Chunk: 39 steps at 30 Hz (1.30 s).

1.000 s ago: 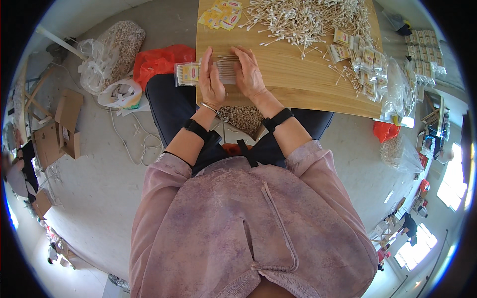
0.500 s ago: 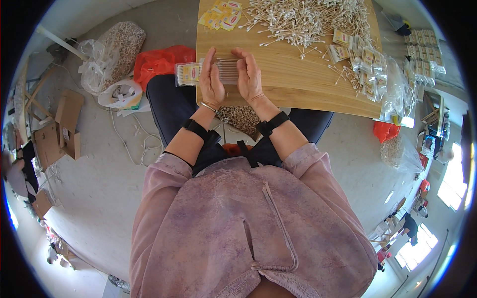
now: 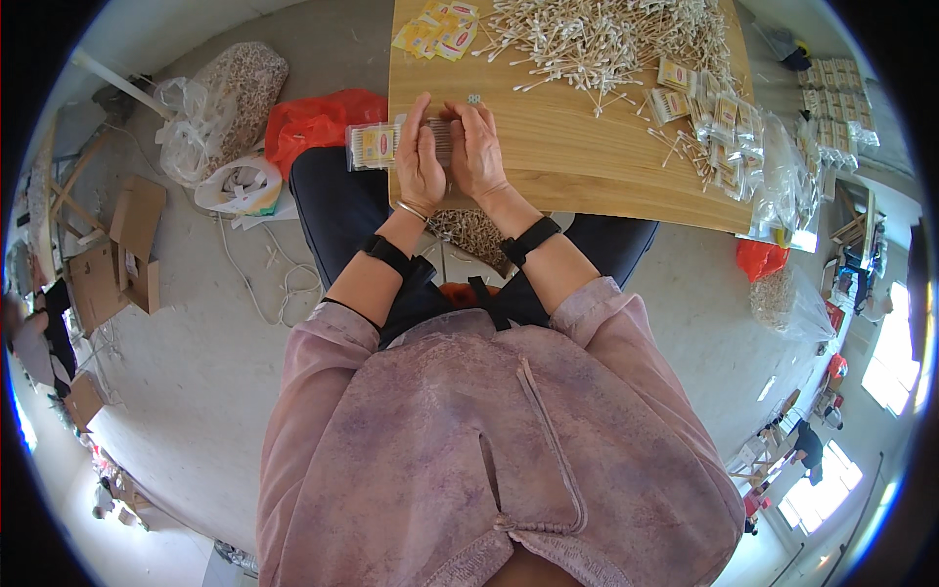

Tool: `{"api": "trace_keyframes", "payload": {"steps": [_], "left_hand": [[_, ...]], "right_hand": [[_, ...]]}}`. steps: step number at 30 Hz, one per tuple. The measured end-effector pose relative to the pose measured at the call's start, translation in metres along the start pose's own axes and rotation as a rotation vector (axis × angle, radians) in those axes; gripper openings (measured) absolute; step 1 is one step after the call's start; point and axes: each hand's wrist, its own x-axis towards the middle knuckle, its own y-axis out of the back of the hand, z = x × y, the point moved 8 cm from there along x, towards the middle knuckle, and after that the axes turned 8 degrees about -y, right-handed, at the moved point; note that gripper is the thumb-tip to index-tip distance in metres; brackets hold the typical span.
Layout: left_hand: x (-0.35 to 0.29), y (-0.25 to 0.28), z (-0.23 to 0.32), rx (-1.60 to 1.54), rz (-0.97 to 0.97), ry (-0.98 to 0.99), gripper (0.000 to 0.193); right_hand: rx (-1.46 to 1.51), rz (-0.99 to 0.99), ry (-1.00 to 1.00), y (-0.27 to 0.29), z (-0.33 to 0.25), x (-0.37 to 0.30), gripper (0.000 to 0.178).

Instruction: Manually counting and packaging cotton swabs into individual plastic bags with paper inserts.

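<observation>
My left hand (image 3: 421,164) and my right hand (image 3: 475,155) stand on edge at the near left corner of the wooden table, palms facing, with a narrow gap between them. A row of cotton swabs (image 3: 443,147) lies in that gap, partly hidden by the hands. The left fingers are stretched out; the right ones are slightly bent, and neither hand wraps round anything. Against the outer side of my left hand is a clear packet of swabs (image 3: 372,147) with a yellow card, sticking out past the table's left edge.
Loose cotton swabs (image 3: 597,39) are heaped at the table's far side. Yellow cards (image 3: 437,29) lie at its far left, filled packets (image 3: 726,127) at its right. On the floor are a red bag (image 3: 318,125), a sack of swabs (image 3: 240,88) and a cardboard box (image 3: 134,245).
My right hand has moved left toward my left hand, and its fingers have bent a little. The gap over the swabs is narrower. My left hand has hardly moved.
</observation>
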Motion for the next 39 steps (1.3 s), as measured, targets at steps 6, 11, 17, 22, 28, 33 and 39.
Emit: {"api": "trace_keyframes", "payload": {"steps": [6,11,17,22,28,33,39], "left_hand": [[-0.002,-0.002,-0.006,-0.096,0.005,0.035,0.04],[-0.002,-0.001,-0.005,-0.082,-0.007,0.033,0.04],[-0.003,-0.004,0.0,-0.036,-0.024,0.022,0.038],[-0.006,-0.003,-0.002,-0.029,0.013,-0.014,0.035],[-0.006,-0.003,-0.004,-0.046,0.042,-0.034,0.033],[-0.003,-0.002,-0.001,-0.038,0.032,-0.048,0.033],[-0.002,-0.002,-0.004,-0.071,0.05,-0.031,0.033]], "right_hand": [[0.238,0.051,-0.131,0.008,0.012,-0.001,0.023],[0.44,0.053,-0.221,0.012,0.016,-0.001,0.035],[0.386,0.016,-0.18,0.011,0.012,0.001,0.045],[0.511,-0.024,-0.194,0.014,0.02,0.0,0.039],[0.058,-0.164,-0.01,0.034,0.013,-0.008,0.054],[-0.477,-0.329,0.123,0.01,0.01,-0.019,0.077],[-0.644,-0.333,0.149,0.0,0.016,-0.018,0.074]]}}
